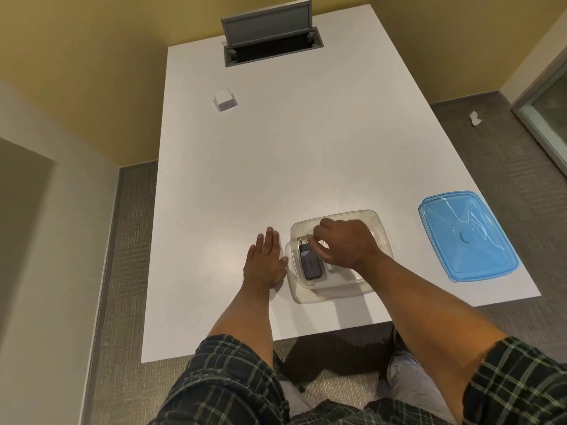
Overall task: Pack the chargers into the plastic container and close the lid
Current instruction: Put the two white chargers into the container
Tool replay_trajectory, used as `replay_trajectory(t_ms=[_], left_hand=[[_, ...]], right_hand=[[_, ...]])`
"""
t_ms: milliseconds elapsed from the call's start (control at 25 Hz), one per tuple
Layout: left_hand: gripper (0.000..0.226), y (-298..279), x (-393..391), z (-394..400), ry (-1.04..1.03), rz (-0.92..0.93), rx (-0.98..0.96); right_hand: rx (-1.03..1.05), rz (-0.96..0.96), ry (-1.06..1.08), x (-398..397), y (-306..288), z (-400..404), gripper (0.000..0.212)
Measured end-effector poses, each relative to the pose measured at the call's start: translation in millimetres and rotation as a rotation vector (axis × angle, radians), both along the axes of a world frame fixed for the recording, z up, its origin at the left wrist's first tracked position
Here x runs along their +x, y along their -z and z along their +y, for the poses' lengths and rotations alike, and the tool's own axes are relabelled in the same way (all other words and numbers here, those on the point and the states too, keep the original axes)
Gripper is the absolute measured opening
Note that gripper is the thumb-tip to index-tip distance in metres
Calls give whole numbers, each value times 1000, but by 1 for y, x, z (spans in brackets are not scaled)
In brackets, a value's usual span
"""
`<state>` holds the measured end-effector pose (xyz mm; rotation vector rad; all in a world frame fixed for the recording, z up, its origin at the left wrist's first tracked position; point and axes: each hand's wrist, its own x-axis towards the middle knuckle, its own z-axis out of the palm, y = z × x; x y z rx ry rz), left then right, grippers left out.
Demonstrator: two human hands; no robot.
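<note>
A clear plastic container (382,223) stands on the white table (276,164) near its front edge. A dark charger (310,263) lies inside it at the left. My right hand (346,243) reaches down into the container beside that charger, fingers curled; something white shows under the palm, and whether the hand grips it is unclear. My left hand (266,261) rests flat on the table, touching the container's left side. A white charger (225,99) sits far away at the table's back left. The blue lid (466,236) lies on the table to the right of the container.
An open grey cable hatch (273,35) with its flap raised is set into the far end of the table. Carpeted floor surrounds the table, with a scrap of white paper (475,118) on it at the right. Walls stand close on the left.
</note>
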<state>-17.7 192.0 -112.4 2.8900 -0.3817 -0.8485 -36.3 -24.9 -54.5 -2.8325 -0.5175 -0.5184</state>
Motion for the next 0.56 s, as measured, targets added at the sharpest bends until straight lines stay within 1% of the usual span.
replay_trajectory(t_ms=[80, 160, 280, 360, 440, 560], left_hand=[[68, -1, 3, 1, -6, -74, -27], [66, -2, 9, 0, -26, -119, -57], [67, -6, 21, 1, -46, -129, -88], [67, -8, 34, 4, -48, -126, -78], [68, -9, 48, 8, -43, -143, -61], [68, -10, 69, 13, -43, -195, -67]], right_hand=[[118, -49, 15, 13, -10, 8, 29], [225, -56, 87, 28, -17, 17, 25], [286, 67, 207, 54, -21, 23, 15], [253, 196, 262, 75, -17, 20, 28], [162, 309, 302, 99, -14, 17, 44], [31, 412, 334, 133, -14, 18, 55]])
